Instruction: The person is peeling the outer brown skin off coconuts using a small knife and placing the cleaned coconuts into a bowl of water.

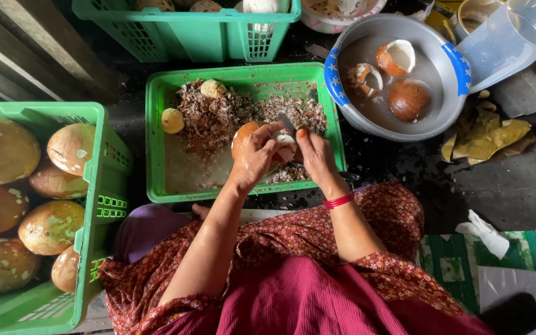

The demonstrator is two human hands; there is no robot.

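Observation:
My left hand (pixel 254 156) grips a brown coconut (pixel 243 135) with part of its white flesh showing, held over a shallow green tray (pixel 156 142). My right hand (pixel 315 155) holds a small knife (pixel 286 123) with its blade against the coconut's white part. The tray holds a heap of brown shavings (pixel 218 115) and two small pale peeled pieces (pixel 172 120). A red band circles my right wrist.
A green crate (pixel 97 186) with several brown coconuts stands at the left. Another green crate (pixel 200 34) is at the back. A metal basin (pixel 398 127) of water with coconut pieces sits at the right, beside a clear plastic jug (pixel 510 37). Yellow scraps (pixel 488 133) lie nearby.

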